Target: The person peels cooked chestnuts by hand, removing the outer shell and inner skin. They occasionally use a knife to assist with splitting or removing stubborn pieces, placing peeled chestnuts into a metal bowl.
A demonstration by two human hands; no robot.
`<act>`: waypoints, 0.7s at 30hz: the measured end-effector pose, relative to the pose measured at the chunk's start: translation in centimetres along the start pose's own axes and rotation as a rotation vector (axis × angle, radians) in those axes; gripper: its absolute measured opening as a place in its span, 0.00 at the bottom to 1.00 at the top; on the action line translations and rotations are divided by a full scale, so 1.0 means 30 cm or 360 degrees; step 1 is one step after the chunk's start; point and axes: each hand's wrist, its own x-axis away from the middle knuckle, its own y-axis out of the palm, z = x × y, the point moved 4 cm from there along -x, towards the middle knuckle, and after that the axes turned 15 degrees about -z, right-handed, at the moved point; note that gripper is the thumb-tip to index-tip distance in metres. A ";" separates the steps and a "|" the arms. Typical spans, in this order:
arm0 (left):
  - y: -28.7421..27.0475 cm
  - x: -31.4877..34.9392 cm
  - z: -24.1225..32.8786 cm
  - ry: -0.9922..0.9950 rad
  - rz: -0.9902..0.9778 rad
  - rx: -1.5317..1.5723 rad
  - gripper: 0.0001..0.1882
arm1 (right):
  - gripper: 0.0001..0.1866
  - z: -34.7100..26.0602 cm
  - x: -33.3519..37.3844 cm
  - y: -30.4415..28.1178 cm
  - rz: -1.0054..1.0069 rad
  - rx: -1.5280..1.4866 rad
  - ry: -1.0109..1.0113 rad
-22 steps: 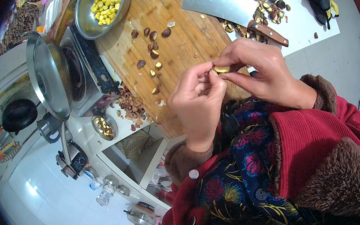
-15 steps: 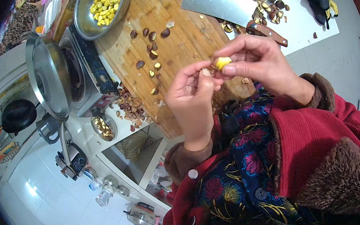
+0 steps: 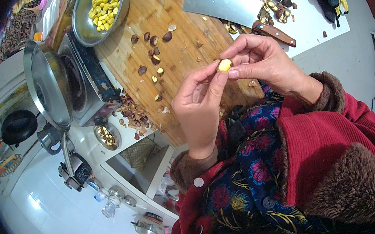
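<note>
Yellow, brown-edged chestnut piece (image 3: 224, 65) sits pinched between left fingers (image 3: 216, 83) and right fingers (image 3: 248, 70).

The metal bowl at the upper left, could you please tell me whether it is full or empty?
Neither: the metal bowl is partly filled, with yellow nut pieces inside and bare metal showing beside them.

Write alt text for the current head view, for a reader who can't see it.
A person's left hand and right hand pinch a yellow chestnut above a wooden board. Brown-shelled pieces lie on the board; a metal bowl of yellow kernels is at the upper left, a cleaver at the upper right.
</note>
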 end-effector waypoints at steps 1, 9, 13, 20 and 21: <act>-0.003 0.000 -0.008 -0.0029 0.0003 0.0102 0.09 | 0.12 0.000 0.000 0.002 0.0002 0.0032 -0.0009; -0.016 -0.001 -0.043 -0.0031 -0.0017 0.0578 0.08 | 0.11 -0.002 -0.001 0.017 0.0049 0.0005 -0.0021; -0.005 -0.002 -0.026 -0.0016 0.0126 0.0376 0.06 | 0.13 0.012 -0.002 0.029 0.0053 -0.0176 -0.0011; 0.012 0.007 0.063 0.0514 0.0264 -0.1441 0.05 | 0.16 0.024 -0.028 0.062 0.0091 -0.0278 0.0037; 0.029 0.008 0.080 0.0590 0.0202 -0.1686 0.05 | 0.16 0.022 -0.029 0.053 0.0090 -0.0189 0.0070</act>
